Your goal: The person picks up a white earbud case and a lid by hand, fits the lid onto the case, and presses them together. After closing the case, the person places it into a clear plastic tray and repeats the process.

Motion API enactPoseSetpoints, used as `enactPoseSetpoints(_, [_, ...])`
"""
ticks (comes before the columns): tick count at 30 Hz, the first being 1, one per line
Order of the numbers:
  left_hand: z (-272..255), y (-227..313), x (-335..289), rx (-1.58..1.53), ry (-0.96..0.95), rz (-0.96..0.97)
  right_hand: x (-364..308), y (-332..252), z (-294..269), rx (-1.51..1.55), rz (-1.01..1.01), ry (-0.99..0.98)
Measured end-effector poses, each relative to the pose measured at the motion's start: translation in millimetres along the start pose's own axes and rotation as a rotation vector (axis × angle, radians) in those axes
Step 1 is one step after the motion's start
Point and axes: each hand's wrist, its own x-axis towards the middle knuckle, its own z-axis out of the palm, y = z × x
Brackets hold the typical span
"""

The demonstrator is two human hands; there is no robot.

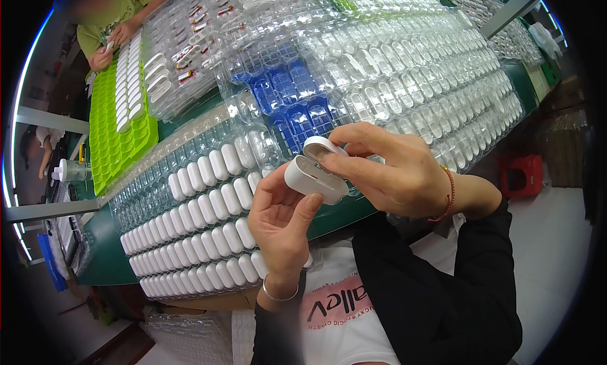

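Note:
A small white earbud charging case (314, 180) is between my hands, its lid tilted up from the body. My left hand (281, 223) is closed around the body, thumb pressed to its front. With thumb and fingers, my right hand (398, 172) pinches the raised lid (320, 146). The inside of the case is mostly hidden by my right fingers. Left of my left hand, rows of similar white cases (205, 208), all closed, lie in a clear plastic tray on the green table.
Beyond my hands are blue trays (292, 94). Clear plastic trays (430, 93) of clear and white parts cover the right side. A lime-green tray (101, 121) with white pieces stands at far left, where another person's hands (101, 58) work. A red stool (522, 176) is at right.

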Motion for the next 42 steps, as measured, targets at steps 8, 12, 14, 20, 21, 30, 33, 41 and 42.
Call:
enactPoseSetpoints(8, [1.9, 2.8, -3.3, 0.019, 0.046, -0.014, -4.4, -7.4, 5.6, -0.092, -0.029, 0.011])
enactPoseSetpoints(12, [3.1, 3.1, -5.9, 0.049, 0.046, 0.012, -5.9, -10.6, 6.2, -0.118, -0.017, 0.012])
enactPoseSetpoints(14, [1.6, 2.5, -6.6, 0.057, 0.051, 0.016, -7.4, -12.5, 7.6, -0.089, 0.010, 0.006])
enactPoseSetpoints(20, [0.8, 0.0, -6.2, 0.036, 0.031, 0.000, -9.9, -10.1, 11.6, -0.082, -0.008, -0.002])
enactPoseSetpoints(21, [-2.6, -2.3, -5.9, 0.066, 0.014, 0.030, -9.8, -9.9, 13.0, -0.082, -0.014, -0.001])
enactPoseSetpoints(30, [-12.9, -3.1, -7.0, -0.108, 0.006, 0.050, 9.1, 6.2, 11.7, 0.065, -0.044, 0.121])
enactPoseSetpoints(33, [-11.7, -0.2, -5.1, -0.056, 0.056, 0.095, 6.7, -7.4, 13.2, 0.344, 0.088, 0.055])
enactPoseSetpoints(41, [-18.2, 23.6, 3.1, 0.349, 0.194, 0.227, 88.0, 124.9, 11.3, 0.293, 0.297, 0.070])
enactPoseSetpoints(42, [-21.7, 23.6, 3.5, 0.403, 0.240, 0.257, 109.5, 167.1, 6.0, 0.078, 0.202, 0.152])
